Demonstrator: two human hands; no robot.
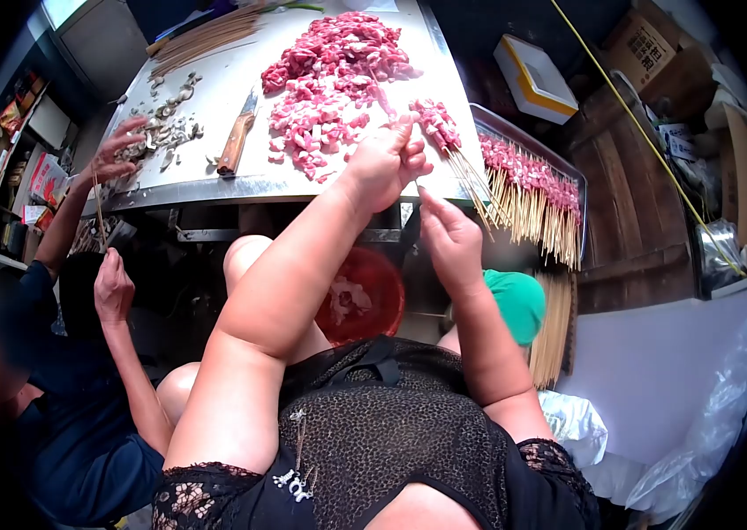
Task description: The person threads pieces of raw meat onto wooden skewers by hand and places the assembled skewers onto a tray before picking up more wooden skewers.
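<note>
My left hand (388, 163) is closed above the table's front edge, beside the pile of cut raw meat (334, 66). A pale pink strip of meat (384, 102) shows at its thumb and fingertips. My right hand (451, 238) is lower and to the right, thumb and fingers pinched together. What looks like the end of a thin skewer shows between its fingertips and my left hand; most of it is hidden. Several finished meat skewers (437, 125) lie on the table just right of my left hand, their sticks pointing over the edge.
A metal tray (581, 190) of meat skewers stands at right, with bare sticks (552, 331) below. A wooden-handled knife (235, 141) and mushroom-like pieces (170, 124) lie on the white table (215, 168). A co-worker's hand (113, 287) holds a skewer at left. A red basin (382, 300) sits below.
</note>
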